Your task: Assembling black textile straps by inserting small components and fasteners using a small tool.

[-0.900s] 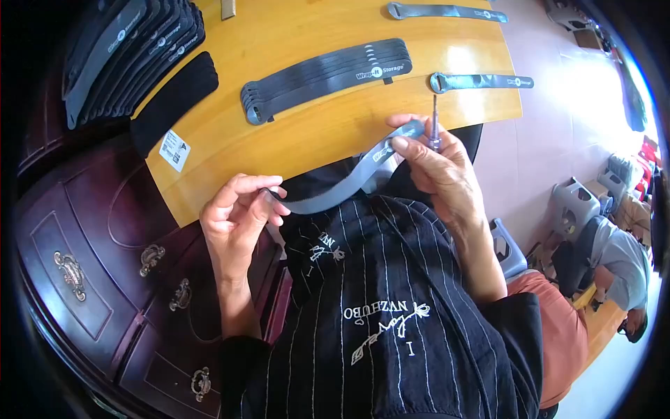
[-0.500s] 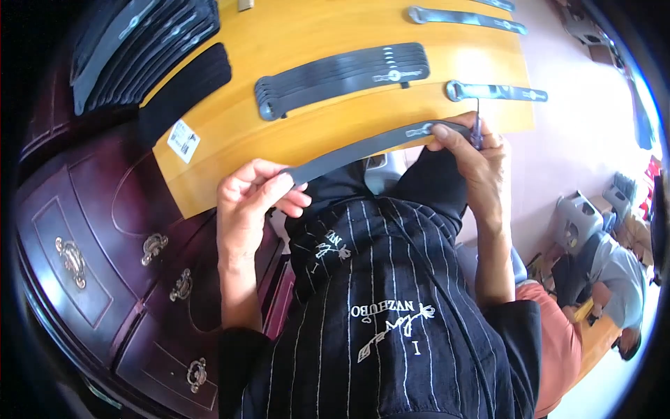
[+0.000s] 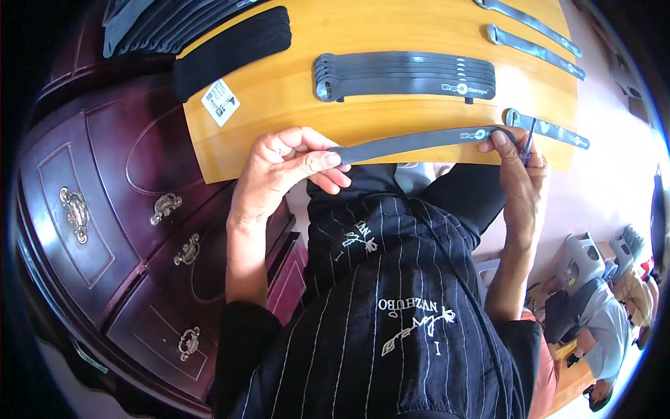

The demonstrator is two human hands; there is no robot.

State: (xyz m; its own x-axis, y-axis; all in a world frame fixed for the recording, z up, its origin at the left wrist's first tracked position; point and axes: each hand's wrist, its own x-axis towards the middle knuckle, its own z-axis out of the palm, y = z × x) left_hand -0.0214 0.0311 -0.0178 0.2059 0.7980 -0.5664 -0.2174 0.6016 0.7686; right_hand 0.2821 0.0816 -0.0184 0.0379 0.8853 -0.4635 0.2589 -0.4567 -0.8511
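Note:
A long grey rubber strap [image 3: 412,142] lies stretched flat along the near edge of a yellow wooden board [image 3: 293,91]. My left hand [image 3: 289,167] pinches its left end between thumb and fingers. My right hand [image 3: 520,174] presses the strap's right end with the thumb and also holds a thin dark pointed tool [image 3: 529,136]. A stack of several identical grey straps [image 3: 405,75] rests on the board just beyond.
Single grey straps [image 3: 548,129] [image 3: 534,45] lie at the board's right side. A black foam strip [image 3: 230,49] and more grey pieces sit at the far left. A dark wooden cabinet [image 3: 105,209] with brass handles stands to my left. Another person [image 3: 600,307] is at lower right.
The strap was held bent in the air near my lap; both hands have moved it forward and pulled it straight along the board's near edge.

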